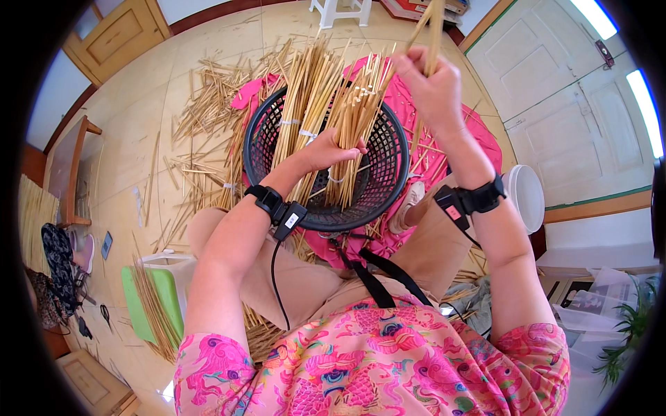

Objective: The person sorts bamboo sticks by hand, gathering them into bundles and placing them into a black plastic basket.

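Between my knees stands a dark plastic mesh basket (258, 149) holding several upright bundles of dry straw-coloured stalks (305, 90), some tied with white bands. My left hand (331, 150) is wrapped round one bundle of stalks (355, 114) over the basket; its lower end reaches down inside. Raised to the upper right, my right hand (436, 87) is closed on a few long stalks (436, 35), which point up past the picture's edge. The grip of its fingertips is partly hidden. Both wrists wear black straps with small boxes and cables.
A pink cloth (479, 139) lies under the basket. Loose stalks (208, 104) cover the floor to the left. Beside my left leg, a green-and-white box (132, 298) has stalks leaning on it. A white bucket (527, 197) stands right; a white stool (341, 12) is at the back.
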The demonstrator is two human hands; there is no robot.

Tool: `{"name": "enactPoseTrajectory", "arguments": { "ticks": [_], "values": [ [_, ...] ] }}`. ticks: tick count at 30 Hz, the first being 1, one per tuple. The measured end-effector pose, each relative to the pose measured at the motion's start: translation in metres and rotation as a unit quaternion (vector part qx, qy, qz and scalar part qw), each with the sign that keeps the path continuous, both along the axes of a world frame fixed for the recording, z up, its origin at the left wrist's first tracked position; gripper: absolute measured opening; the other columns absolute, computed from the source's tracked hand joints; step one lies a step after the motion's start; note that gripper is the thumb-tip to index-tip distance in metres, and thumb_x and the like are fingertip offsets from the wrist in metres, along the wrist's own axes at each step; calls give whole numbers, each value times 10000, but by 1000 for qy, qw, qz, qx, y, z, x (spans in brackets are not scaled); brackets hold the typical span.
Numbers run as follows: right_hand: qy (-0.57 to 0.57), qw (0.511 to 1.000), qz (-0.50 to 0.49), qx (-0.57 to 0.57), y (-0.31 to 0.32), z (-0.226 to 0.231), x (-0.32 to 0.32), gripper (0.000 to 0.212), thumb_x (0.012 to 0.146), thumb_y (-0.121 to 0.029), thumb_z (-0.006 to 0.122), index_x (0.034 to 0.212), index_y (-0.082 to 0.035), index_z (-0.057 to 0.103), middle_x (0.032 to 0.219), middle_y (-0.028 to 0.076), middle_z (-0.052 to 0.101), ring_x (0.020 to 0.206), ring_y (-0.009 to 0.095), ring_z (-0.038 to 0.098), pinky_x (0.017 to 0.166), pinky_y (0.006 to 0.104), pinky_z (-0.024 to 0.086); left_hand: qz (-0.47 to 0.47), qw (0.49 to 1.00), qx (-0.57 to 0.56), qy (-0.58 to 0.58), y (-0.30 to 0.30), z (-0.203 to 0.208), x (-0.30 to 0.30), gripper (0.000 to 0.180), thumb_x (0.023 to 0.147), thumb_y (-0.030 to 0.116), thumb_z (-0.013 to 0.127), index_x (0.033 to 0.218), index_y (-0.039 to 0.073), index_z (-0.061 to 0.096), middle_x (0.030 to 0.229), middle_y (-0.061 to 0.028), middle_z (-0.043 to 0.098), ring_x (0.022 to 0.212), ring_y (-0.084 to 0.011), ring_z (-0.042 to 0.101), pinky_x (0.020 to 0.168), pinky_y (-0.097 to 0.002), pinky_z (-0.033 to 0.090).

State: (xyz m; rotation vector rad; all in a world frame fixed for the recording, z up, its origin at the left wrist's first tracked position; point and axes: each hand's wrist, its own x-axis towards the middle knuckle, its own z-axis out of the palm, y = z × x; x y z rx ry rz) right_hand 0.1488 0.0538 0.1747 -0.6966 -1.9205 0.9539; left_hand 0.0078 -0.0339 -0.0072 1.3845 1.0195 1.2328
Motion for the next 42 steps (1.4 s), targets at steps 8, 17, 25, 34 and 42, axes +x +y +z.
{"name": "enactPoseTrajectory", "arguments": {
  "ticks": [8,17,25,34,42],
  "values": [
    [-47,997,38,-39,2,-66,2,191,793,-154,703,865,9,634,577,-51,480,528,30,408,473,221,340,25,1000,-10,-17,-1,3,-1,199,780,27,601,978,1,595,959,-82,629,915,-161,612,830,-303,488],
    [195,981,18,-6,22,81,10,157,905,-194,575,893,-38,586,569,-74,366,450,24,289,401,192,230,25,999,-35,-13,-2,-4,-9,187,788,63,609,965,8,591,911,-77,640,881,-156,616,799,-306,491],
    [244,967,40,53,97,137,98,253,946,-271,470,810,-68,532,589,-20,447,446,71,410,404,212,328,37,997,-56,-34,0,-2,-5,203,799,56,604,997,15,590,922,-72,642,904,-162,620,821,-302,485],
    [151,956,-181,174,26,147,131,255,956,-288,453,973,-39,501,621,-2,449,466,98,433,426,235,366,34,998,-58,-2,-6,6,-7,173,822,73,582,991,36,570,951,-66,630,951,-162,595,873,-322,451],
    [161,941,-237,183,-3,135,138,249,946,-298,491,959,-59,556,566,-84,303,421,14,263,363,178,189,35,997,-61,11,-7,8,-6,162,822,88,574,977,42,579,952,-59,629,948,-155,586,874,-316,439]
  ]
}}
